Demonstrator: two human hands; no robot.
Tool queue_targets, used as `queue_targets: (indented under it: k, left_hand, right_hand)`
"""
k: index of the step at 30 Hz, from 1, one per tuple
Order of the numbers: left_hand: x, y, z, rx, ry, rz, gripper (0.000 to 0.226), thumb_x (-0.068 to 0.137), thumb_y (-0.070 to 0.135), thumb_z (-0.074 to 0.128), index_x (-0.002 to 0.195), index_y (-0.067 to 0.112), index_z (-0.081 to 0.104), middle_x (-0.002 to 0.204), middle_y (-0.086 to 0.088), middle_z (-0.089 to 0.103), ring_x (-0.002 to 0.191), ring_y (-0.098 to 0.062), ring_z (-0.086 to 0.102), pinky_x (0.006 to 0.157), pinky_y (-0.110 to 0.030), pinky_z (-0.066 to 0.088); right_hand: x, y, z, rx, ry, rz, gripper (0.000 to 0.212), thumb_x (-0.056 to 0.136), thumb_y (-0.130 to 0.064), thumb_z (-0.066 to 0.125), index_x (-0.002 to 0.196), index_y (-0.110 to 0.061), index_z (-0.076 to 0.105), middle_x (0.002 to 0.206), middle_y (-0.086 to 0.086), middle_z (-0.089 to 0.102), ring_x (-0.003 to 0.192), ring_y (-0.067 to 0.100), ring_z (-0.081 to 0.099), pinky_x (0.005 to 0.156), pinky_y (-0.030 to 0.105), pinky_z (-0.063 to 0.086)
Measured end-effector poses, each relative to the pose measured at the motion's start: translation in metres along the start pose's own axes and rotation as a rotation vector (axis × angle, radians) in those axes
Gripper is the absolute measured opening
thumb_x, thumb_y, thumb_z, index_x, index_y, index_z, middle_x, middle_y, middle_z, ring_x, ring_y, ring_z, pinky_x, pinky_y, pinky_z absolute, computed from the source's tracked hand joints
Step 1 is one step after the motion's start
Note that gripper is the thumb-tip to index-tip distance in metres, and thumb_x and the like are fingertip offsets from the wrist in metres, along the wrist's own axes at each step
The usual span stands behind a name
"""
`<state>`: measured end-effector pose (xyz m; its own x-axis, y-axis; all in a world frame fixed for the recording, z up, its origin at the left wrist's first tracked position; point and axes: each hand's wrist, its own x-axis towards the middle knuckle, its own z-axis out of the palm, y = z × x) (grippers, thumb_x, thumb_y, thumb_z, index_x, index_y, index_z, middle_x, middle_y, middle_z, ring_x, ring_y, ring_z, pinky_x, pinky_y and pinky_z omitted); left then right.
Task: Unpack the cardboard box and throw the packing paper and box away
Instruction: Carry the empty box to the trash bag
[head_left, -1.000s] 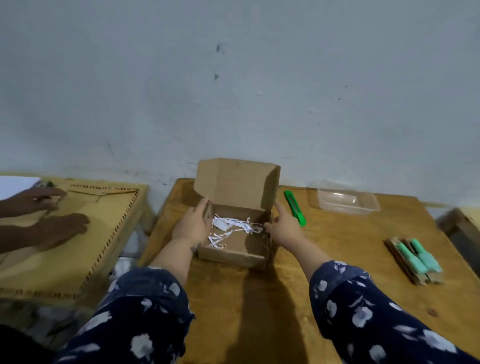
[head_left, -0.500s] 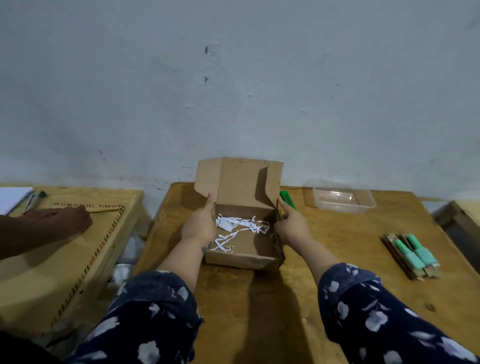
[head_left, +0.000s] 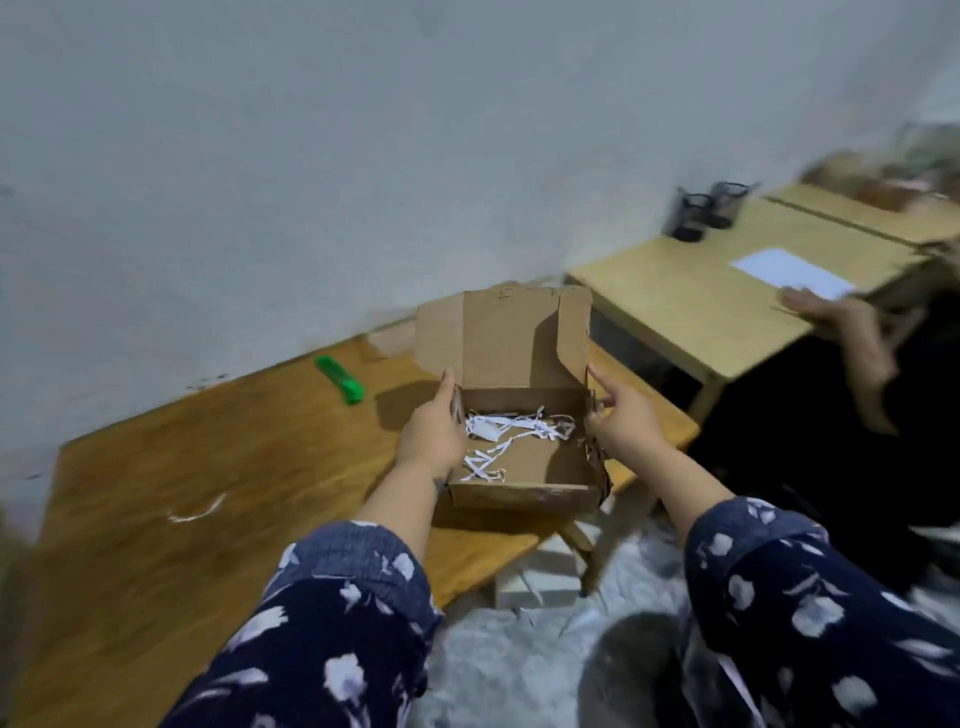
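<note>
The open cardboard box (head_left: 519, 488) is held between both hands, at or just past the right edge of the wooden table (head_left: 182, 493). Its lid flap stands upright at the back. White shredded packing paper (head_left: 511, 431) lies loose on the box floor. My left hand (head_left: 431, 431) grips the left wall with the thumb pointing up along it. My right hand (head_left: 626, 423) grips the right wall, index finger stretched up along the edge. Whether the box bottom touches the table is hidden.
A green cutter (head_left: 340, 379) lies on the table, left of the box, and one white paper strip (head_left: 197, 512) nearer me. To the right stands a second table (head_left: 691, 306) with a white sheet (head_left: 789, 273), black pen cups (head_left: 706, 208) and another person's hand (head_left: 831, 317). Pale crumpled material (head_left: 519, 665) covers the floor below.
The view has swung right, and both hands have carried the box rightward away from the green cutter to the table's right edge. The grip on both side walls is unchanged.
</note>
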<state>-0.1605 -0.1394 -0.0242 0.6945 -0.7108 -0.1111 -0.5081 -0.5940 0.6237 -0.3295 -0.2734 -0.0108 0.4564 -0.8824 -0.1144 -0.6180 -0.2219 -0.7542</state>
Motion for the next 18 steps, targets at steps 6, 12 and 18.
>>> queue_targets:
  k: [6, 12, 18]
  left_hand:
    - [-0.029, 0.119, 0.127, 0.059, -0.207, 0.187, 0.077, 0.091, 0.014, 0.053, 0.149, 0.042, 0.011, 0.124, -0.007, 0.061, 0.102, -0.029, 0.061, 0.084, -0.039, 0.052]
    - [-0.086, 0.206, 0.264, 0.16, -0.38, 0.297, 0.077, 0.093, 0.009, 0.05, 0.151, 0.037, 0.008, 0.117, -0.007, 0.063, 0.09, -0.025, 0.059, 0.073, -0.037, 0.049]
    - [-0.128, 0.21, 0.385, 0.289, -0.608, 0.239, 0.075, 0.093, 0.007, 0.046, 0.151, 0.035, 0.008, 0.124, -0.012, 0.061, 0.104, -0.031, 0.059, 0.074, -0.034, 0.044]
  right_hand:
    - [-0.039, 0.139, -0.12, 0.007, 0.203, 0.193, 0.066, 0.084, -0.004, 0.052, 0.143, -0.032, 0.037, 0.077, -0.007, 0.053, 0.077, 0.014, 0.053, 0.076, 0.024, 0.042]
    - [-0.087, 0.277, -0.201, -0.019, 0.259, 0.408, 0.064, 0.089, -0.007, 0.051, 0.145, -0.03, 0.033, 0.082, 0.001, 0.059, 0.069, 0.016, 0.053, 0.059, 0.029, 0.04]
    - [-0.118, 0.405, -0.206, 0.033, 0.145, 0.627, 0.06, 0.089, -0.006, 0.048, 0.144, -0.03, 0.038, 0.104, 0.002, 0.066, 0.08, 0.014, 0.057, 0.067, 0.026, 0.042]
